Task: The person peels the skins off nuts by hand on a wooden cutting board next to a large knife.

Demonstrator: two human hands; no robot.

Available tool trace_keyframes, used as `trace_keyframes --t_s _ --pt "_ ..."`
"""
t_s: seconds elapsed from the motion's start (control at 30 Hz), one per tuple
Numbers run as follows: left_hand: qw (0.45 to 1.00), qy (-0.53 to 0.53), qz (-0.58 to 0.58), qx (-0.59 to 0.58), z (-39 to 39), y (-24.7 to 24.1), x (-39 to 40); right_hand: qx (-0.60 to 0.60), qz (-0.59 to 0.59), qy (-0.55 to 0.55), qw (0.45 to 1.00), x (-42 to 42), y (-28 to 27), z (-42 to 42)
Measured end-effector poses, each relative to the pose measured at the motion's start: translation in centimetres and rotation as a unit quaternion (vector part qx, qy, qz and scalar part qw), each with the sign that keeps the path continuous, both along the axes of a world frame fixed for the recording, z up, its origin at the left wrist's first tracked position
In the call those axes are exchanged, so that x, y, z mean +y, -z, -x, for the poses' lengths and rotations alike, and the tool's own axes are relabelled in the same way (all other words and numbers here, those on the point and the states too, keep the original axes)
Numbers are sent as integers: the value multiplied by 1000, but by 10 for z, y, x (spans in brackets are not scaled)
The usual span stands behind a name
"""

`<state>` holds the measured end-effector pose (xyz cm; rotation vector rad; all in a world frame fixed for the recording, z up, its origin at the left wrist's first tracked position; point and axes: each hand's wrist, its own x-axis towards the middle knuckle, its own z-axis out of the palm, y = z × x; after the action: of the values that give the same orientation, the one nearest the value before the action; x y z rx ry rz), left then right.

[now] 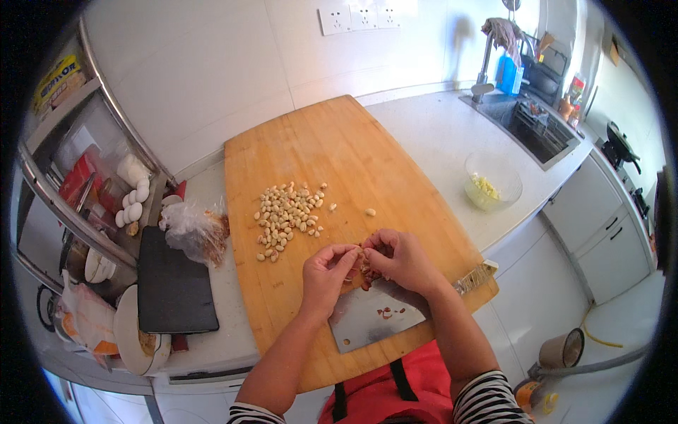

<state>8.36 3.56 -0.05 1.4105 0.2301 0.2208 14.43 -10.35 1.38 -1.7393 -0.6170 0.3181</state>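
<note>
Fingertips of my left hand [328, 273] and my right hand [402, 262] meet over a large wooden cutting board [339, 138], pinching a small nut, likely a peanut [360, 253], mostly hidden by the fingers. Under and beside my right hand lies a heap of reddish nut skins [371, 274]. A cleaver [360, 315] rests flat below my hands, its wrapped handle [475, 277] near the board's right edge. Several skin flakes [391, 312] are on its blade. Pale peeled nuts [288, 214] are spread to the left, and a single nut [370, 212] sits above my hands.
On the right counter stands a clear bowl [508, 188] with chopped pale-yellow pieces, before a sink [567, 142]. Left of the board are a plastic bag [188, 230], a black board [177, 286], white eggs [135, 204], a metal-framed rack [106, 69] and a white pot [127, 339].
</note>
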Motion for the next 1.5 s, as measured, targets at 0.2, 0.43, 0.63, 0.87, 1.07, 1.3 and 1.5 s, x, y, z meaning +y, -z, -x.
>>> trace_keyframes --t_s 0.2,0.43,0.63,0.87,1.07,1.3,1.5 --pt "998 -1 60 18 2 1 -5 1 -43 -9 999 -5 8 -1" --pt "997 19 78 18 4 2 -4 -35 -3 -4 999 -7 -5 5" --pt "969 70 236 22 3 2 -1 -6 -43 -20 999 -6 0 3" --pt "998 40 43 3 7 -9 -9 17 -31 -22 999 -5 0 4" --pt "995 60 71 21 6 -5 -5 18 -31 -27 999 -5 -1 6" --pt "970 88 225 30 5 -1 3 74 -110 -7 991 -4 -3 8" --pt "962 79 260 37 4 -3 4 102 -161 -29 981 -8 -2 6"
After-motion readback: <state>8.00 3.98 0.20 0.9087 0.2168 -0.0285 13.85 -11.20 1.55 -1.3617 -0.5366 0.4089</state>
